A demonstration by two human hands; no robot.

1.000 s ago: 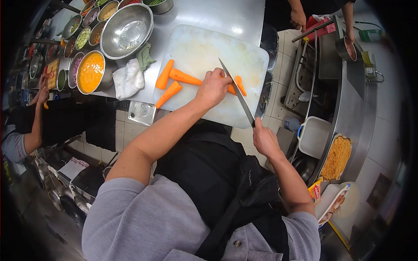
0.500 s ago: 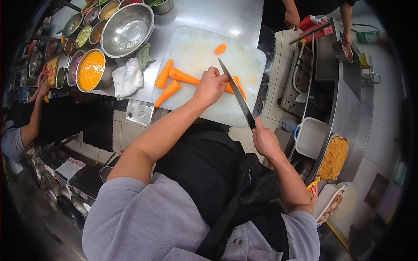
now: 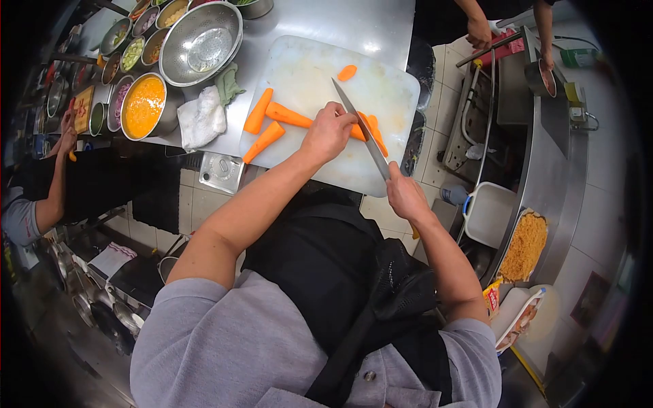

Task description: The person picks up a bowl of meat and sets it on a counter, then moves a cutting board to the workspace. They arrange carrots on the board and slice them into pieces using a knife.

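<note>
"Two loose carrots [image 3: 259,111] lie at the left of the white board [image 3: 299,71], and a third carrot [image 3: 289,115] runs up to the person's left grip [image 3: 328,132]. What does that grip have hold of?"

"A carrot piece [image 3: 356,132], pressed under bunched, curled fingers. Its end shows just right of the fingertips, beside the knife [image 3: 376,155]. The grip covers the rest, so I can't tell whether it joins the third carrot."

"And the right grip [image 3: 406,194]?"

"Closed around the knife handle, near the board's lower right edge. The blade slants up and left from there and crosses the carrot next to the left fingertips. I can't tell how deep the edge is."

"So the carrot slices [image 3: 374,131] are on the far side of the blade?"

"Yes, clustered just to its right. A single slice [image 3: 347,72] lies apart, farther up the board, near the knife's tip."

"What else is around?"

"Left of the board on the steel surface [image 3: 326,24] are a white cloth [image 3: 202,121], a green cloth [image 3: 230,83] touching it, and a bowl [image 3: 169,117] of orange liquid."
</note>
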